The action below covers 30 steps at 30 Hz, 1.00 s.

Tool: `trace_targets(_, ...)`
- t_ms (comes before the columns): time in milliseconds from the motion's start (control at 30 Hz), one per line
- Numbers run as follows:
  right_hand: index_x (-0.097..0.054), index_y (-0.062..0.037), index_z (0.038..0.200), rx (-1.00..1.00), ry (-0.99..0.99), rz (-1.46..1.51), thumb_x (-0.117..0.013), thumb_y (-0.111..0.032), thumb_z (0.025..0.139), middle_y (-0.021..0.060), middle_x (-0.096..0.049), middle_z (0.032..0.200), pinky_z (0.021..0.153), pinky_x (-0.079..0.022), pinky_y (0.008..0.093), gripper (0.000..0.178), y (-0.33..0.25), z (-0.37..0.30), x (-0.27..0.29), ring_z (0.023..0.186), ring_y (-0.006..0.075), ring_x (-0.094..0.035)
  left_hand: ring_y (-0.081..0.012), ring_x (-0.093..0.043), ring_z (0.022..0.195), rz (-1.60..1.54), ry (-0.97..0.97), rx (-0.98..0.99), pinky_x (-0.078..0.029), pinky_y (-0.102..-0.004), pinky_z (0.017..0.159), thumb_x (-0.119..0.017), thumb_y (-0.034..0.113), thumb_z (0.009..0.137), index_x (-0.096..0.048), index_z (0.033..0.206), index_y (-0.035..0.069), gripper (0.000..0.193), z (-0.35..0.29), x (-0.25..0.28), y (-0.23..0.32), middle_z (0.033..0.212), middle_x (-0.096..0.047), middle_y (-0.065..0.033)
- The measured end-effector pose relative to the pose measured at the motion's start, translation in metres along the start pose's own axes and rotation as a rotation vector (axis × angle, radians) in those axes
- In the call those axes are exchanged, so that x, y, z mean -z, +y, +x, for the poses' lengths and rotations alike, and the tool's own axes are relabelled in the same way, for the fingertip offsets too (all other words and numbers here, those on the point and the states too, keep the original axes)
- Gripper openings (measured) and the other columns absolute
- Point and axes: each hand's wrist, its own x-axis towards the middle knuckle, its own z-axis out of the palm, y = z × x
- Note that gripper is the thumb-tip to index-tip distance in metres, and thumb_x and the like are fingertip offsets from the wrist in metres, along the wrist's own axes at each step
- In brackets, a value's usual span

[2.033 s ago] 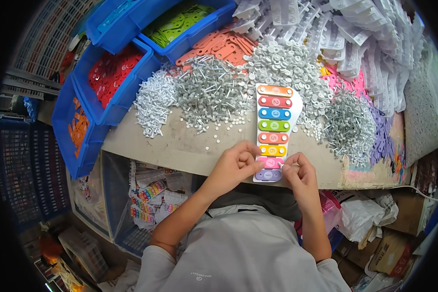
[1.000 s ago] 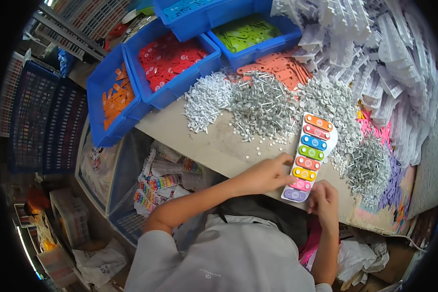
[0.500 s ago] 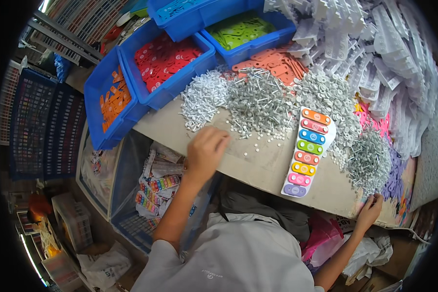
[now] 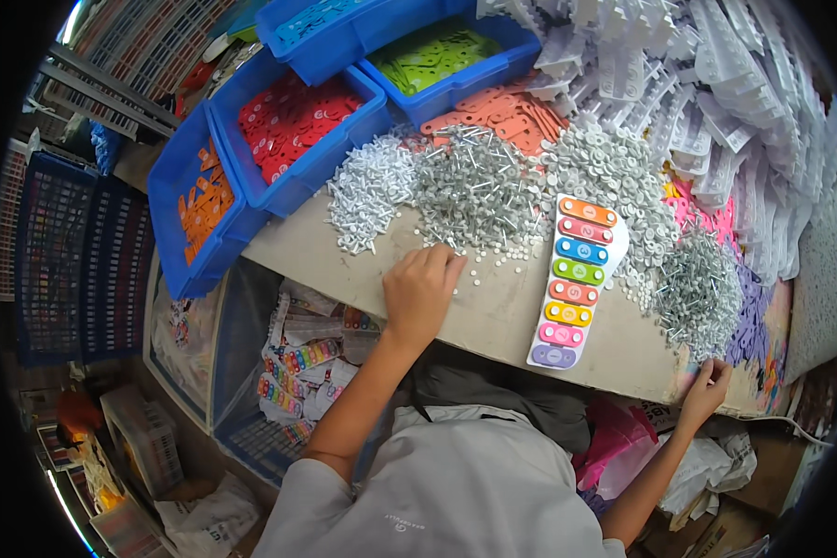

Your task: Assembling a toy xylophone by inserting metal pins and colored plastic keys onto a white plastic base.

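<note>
Flanking the toy: the person's two hands lie on either side of a toy xylophone (image 4: 573, 292), neither one touching it.
Left hand (image 4: 423, 290): near the centre of the frame, fingers bent and held close together beside the lower edge of the larger silver rivet pile (image 4: 484, 181); whether they pinch a small part is impossible to make out.
Right hand (image 4: 705, 395): lower right of the frame, thumb and forefinger drawn near each other at the foot of the smaller silver rivet pile (image 4: 702, 298); anything between them is too small to make out.
Xylophone's place: right of the frame's centre, lying face up and slightly aslant on the table (image 4: 479, 321), its purple end near the front edge and its orange end by the white washers (image 4: 614, 172).
Weight and stiffness: probably light, with a thin, rigid plastic base; it would likely slide easily if nudged.
Coloured bars: they look flat and fairly stiff; most show white caps at both ends, while the fixing of the purple bar (image 4: 554, 357) is unclear and might be looser.
Surface: smooth and perhaps a little slippery, though probably not fragile; hard sideways bending would be the likelier risk.
Best hold: the long white side edges, pinched across the narrow lower part, keeping fingertips off the bar ends.
</note>
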Motion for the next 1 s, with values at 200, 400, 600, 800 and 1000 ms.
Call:
trace_targets(200,-0.063,0.0002,0.104,-0.025,0.169,0.064,-0.062,-0.023,0.104,0.0060,-0.065,0.093,0.075,-0.050,0.0301,0.024,-0.026,-0.007,0.002,0.085,0.0146,-0.060,-0.0278,-0.067,0.067,-0.103,-0.045,0.085,-0.050,-0.0394,0.058,-0.073,0.014,0.091,-0.065,0.088,0.007,0.010,-0.010,0.010,0.012,0.072,-0.067,-0.0090)
trace_targets(400,-0.063,0.0005,0.100,0.227,0.049,0.502,-0.062,0.000,0.099,0.0087,-0.066,0.107,0.094,-0.048,0.0309,0.001,-0.131,-0.059,-0.017,0.100,0.0167,-0.061,-0.0096,-0.069,0.071,-0.859,-0.355,0.486,-0.049,-0.0234,0.054,-0.065,0.004,0.097,-0.064,0.106,0.000,0.010,-0.030,0.033,0.030,0.078,-0.074,-0.0086)
trace_targets(600,-0.064,-0.0007,0.092,0.568,-0.298,0.497,-0.074,0.011,0.080,0.0134,-0.069,0.096,0.080,-0.053,0.0355,0.019,-0.217,-0.101,-0.030,0.089,0.0286,-0.066,-0.0165,-0.074,0.086,-1.357,-0.528,0.641,-0.055,-0.0218,0.061,-0.065,0.000,0.096,-0.060,0.111,-0.002,0.016,-0.033,0.034,0.059,0.089,-0.074,-0.0135)
trace_targets(800,-0.064,-0.0014,0.092,0.622,-0.304,0.472,-0.077,0.011,0.077,0.0123,-0.069,0.097,0.077,-0.053,0.0364,0.023,-0.219,-0.111,-0.043,0.089,0.0294,-0.064,-0.0171,-0.074,0.080,-1.282,-0.588,0.564,-0.056,-0.0228,0.060,-0.071,-0.002,0.092,-0.064,0.109,-0.004,0.019,-0.052,0.020,0.068,0.092,-0.074,-0.0146)
trace_targets(1000,-0.064,-0.0018,0.094,0.734,-0.256,0.428,-0.080,0.008,0.074,0.0113,-0.069,0.099,0.075,-0.053,0.0386,0.026,-0.212,-0.116,-0.047,0.088,0.0311,-0.063,-0.0175,-0.072,0.071,-1.486,-0.823,0.727,-0.053,-0.0227,0.054,-0.067,0.001,0.096,-0.064,0.108,-0.005,0.014,-0.049,0.018,0.070,0.087,-0.073,-0.0156)
